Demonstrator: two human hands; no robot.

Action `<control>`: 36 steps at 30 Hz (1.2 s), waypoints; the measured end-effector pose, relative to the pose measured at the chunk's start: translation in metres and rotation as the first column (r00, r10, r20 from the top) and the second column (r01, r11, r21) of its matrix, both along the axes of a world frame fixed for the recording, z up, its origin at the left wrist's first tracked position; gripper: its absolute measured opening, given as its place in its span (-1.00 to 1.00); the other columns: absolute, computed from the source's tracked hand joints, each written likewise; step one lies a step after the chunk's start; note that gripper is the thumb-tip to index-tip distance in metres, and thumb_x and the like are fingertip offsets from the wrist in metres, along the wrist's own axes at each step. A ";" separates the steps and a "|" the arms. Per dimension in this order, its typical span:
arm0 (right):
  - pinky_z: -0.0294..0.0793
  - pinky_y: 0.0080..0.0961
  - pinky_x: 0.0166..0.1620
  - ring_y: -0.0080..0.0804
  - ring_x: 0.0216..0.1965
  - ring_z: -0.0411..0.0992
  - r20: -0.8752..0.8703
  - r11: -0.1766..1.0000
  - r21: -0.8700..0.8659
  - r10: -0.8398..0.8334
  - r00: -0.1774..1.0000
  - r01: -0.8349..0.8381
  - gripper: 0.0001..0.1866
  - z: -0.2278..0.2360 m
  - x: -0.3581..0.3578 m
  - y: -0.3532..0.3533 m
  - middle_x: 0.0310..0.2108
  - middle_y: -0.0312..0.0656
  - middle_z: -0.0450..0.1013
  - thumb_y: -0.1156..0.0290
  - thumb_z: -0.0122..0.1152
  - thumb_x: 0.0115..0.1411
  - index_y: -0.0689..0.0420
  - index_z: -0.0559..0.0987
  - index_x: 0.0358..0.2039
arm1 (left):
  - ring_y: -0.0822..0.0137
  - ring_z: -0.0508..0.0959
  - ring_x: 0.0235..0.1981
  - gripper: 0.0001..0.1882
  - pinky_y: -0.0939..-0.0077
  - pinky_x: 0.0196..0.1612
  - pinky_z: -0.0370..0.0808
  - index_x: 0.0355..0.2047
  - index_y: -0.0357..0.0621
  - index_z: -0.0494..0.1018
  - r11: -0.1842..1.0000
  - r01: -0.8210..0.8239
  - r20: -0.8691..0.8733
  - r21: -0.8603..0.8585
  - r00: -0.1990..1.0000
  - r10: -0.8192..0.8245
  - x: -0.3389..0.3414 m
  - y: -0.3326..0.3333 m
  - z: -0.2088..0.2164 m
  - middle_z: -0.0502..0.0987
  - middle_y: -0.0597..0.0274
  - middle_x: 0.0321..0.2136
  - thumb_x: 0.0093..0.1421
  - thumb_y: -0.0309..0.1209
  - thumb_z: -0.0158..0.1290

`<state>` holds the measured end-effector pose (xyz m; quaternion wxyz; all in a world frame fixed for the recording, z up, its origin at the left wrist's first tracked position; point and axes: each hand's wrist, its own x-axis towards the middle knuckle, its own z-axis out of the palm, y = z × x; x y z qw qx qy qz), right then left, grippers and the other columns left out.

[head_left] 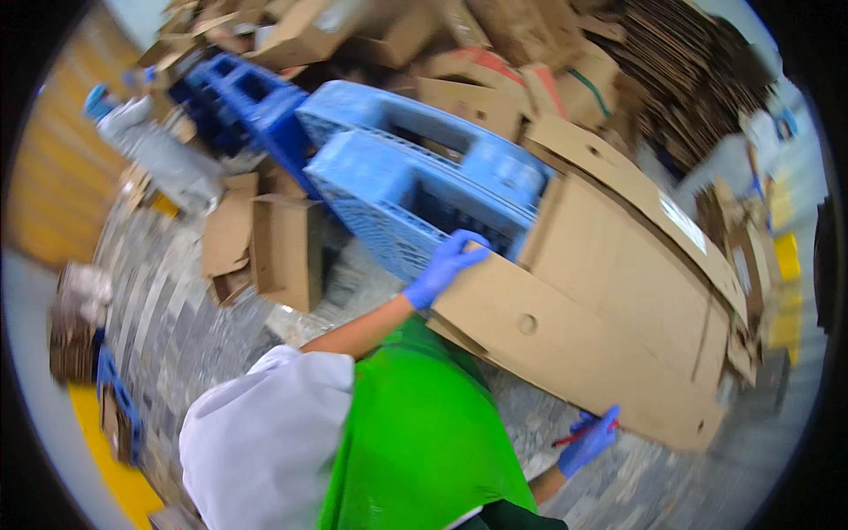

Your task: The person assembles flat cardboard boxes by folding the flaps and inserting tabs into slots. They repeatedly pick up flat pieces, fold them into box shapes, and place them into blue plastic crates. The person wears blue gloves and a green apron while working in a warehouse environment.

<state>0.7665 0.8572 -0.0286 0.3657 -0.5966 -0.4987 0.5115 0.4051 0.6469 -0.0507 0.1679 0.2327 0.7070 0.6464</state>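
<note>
A large brown cardboard box (618, 265), partly flattened with long side flaps, lies in front of me and rests against the blue plastic pallets (389, 177). My left hand (449, 265), in a blue glove, grips the near left corner of its long flap, which has a round hole. Low on the right, my right hand (590, 443), also gloved in blue, is closed around a slim red tool (574, 435) at the box's near edge. The tool's tip is too small and blurred to make out. A green apron covers my front.
Several cardboard boxes (495, 71) are heaped at the back, beside a tall stack of flattened cardboard (698, 79). An open box (287, 252) stands on the grey floor left of the pallets. A person in grey clothing (163, 155) bends at the far left.
</note>
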 end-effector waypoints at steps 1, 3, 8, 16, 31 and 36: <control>0.21 -0.55 -0.74 -0.54 -0.80 0.21 0.022 1.000 -0.022 0.006 1.000 -0.006 -0.52 0.007 -0.003 -0.002 -0.70 -0.25 0.35 -0.13 0.10 0.31 0.10 0.49 -0.35 | 0.36 0.46 -0.04 -0.69 0.41 0.09 0.39 -0.08 -0.13 0.47 1.000 0.004 0.055 0.009 0.998 -0.004 0.001 0.000 0.004 0.50 0.21 -0.15 0.26 -0.23 0.14; 0.21 -0.55 -0.73 -0.53 -0.80 0.21 0.034 1.000 -0.014 0.014 0.999 -0.014 -0.50 0.015 -0.005 -0.004 -0.69 -0.25 0.34 -0.16 0.11 0.29 0.10 0.49 -0.36 | 0.41 0.46 -0.07 -0.70 0.44 0.05 0.41 -0.09 -0.13 0.46 0.999 0.006 0.162 0.042 0.987 -0.013 0.001 0.000 0.005 0.49 0.23 -0.18 0.26 -0.24 0.15; 0.22 -0.56 -0.73 -0.52 -0.79 0.22 0.029 0.999 -0.008 0.045 0.999 -0.045 -0.49 0.005 0.006 0.004 -0.68 -0.25 0.33 -0.17 0.13 0.27 0.09 0.48 -0.37 | 0.56 0.47 -0.25 -0.77 0.54 -0.14 0.45 -0.20 -0.14 0.47 0.991 0.000 0.252 0.134 0.967 -0.034 0.006 0.001 0.006 0.49 0.36 -0.34 0.23 -0.31 0.20; 0.24 -0.54 -0.73 -0.49 -0.80 0.25 -0.055 0.997 -0.046 0.064 0.996 -0.066 -0.51 0.013 -0.001 0.003 -0.71 -0.26 0.32 -0.12 0.12 0.29 0.11 0.46 -0.40 | 0.58 0.48 -0.29 -0.78 0.58 -0.20 0.46 -0.21 -0.15 0.47 1.000 -0.022 -0.121 0.013 0.992 0.023 -0.005 0.003 -0.009 0.51 0.36 -0.36 0.22 -0.34 0.23; 0.25 -0.54 -0.75 -0.43 -0.84 0.30 -0.045 0.996 -0.042 0.077 0.996 -0.079 -0.48 0.015 0.001 0.001 -0.68 -0.11 0.45 -0.11 0.12 0.30 0.19 0.50 -0.33 | 0.54 0.57 -0.33 -0.76 0.58 -0.24 0.52 -0.11 -0.20 0.48 0.985 -0.002 0.283 0.174 0.958 -0.048 0.002 0.005 -0.005 0.59 0.27 -0.32 0.25 -0.38 0.17; 0.26 -0.56 -0.75 -0.47 -0.82 0.31 -0.066 0.994 -0.008 0.106 0.992 -0.106 -0.50 0.013 0.003 0.000 -0.69 -0.13 0.46 -0.07 0.08 0.34 0.20 0.53 -0.35 | 0.54 0.57 -0.27 -0.75 0.59 -0.19 0.52 -0.09 -0.20 0.51 0.994 -0.007 0.199 0.105 0.980 -0.014 0.001 0.003 -0.004 0.59 0.30 -0.31 0.25 -0.38 0.17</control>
